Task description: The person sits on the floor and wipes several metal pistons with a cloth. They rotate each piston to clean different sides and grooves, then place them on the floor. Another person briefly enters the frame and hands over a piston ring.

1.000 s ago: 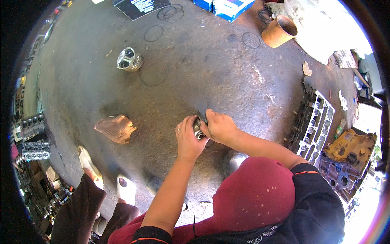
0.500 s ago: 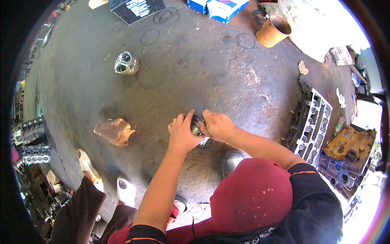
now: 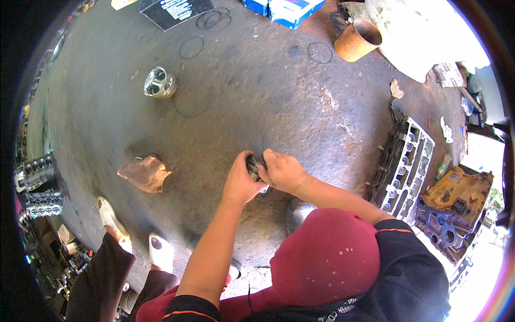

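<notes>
Between my two hands is a metal piston (image 3: 254,167), mostly covered by my fingers. My left hand (image 3: 242,180) is wrapped round its left side, the thumb toward me. My right hand (image 3: 283,170) closes on its right side with bent fingers and thumb. A bright metal bit shows below the hands, and a thin dark ring seems to lie on the floor there, partly hidden. Another shiny piston (image 3: 160,82) stands on the concrete floor, farther off to the left.
Thin rings (image 3: 191,48) lie at the back near blue boxes (image 3: 295,12). A rusty cylinder (image 3: 358,40) stands far right. Cylinder heads (image 3: 405,166) and a yellow-brown casting (image 3: 458,190) sit at right. A dry leaf (image 3: 145,173) lies left; a person's white shoes (image 3: 113,220) are nearer.
The fingers of my left hand have drawn in round the piston, after lying stretched over its far side. Both hands still hold it. The whole view has shifted slightly.
</notes>
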The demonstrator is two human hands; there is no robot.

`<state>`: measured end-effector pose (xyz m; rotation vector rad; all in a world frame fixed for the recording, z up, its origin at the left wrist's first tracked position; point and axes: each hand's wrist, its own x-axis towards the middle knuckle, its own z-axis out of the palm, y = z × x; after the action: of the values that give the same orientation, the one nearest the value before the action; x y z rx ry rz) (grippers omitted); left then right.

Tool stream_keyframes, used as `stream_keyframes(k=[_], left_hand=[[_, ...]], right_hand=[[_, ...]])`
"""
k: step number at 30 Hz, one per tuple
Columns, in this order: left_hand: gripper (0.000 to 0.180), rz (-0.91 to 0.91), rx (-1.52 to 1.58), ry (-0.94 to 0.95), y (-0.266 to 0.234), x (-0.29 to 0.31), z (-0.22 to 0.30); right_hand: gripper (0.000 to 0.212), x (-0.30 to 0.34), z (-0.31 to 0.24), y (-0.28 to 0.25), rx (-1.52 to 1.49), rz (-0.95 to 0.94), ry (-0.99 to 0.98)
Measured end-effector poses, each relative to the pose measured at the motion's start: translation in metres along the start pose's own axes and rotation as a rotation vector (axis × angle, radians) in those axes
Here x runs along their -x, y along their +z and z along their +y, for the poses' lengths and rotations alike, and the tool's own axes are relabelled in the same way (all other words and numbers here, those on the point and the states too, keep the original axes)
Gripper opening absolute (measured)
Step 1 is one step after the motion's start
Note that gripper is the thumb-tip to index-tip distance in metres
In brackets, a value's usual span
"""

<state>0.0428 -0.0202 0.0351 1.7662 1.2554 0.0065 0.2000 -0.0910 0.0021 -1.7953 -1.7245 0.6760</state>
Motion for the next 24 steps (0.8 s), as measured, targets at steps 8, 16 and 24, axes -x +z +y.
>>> stream_keyframes(k=[8,16,24], left_hand=[[0.085,0.116,-0.084,0.146,-0.002,0.009,-0.005],[0.083,0.244,-0.321,0.336,0.009,0.020,-0.004],[0.085,0.292,-0.317,0.317,0.010,0.011,0.006]], right_hand=[[0.032,-0.002,-0.001,-0.002,-0.024,-0.019,0.046],[0.032,-0.007,-0.001,-0.004,-0.060,0.001,0.130],[0.040,-0.021,0.003,-0.020,0.002,-0.129,0.148]])
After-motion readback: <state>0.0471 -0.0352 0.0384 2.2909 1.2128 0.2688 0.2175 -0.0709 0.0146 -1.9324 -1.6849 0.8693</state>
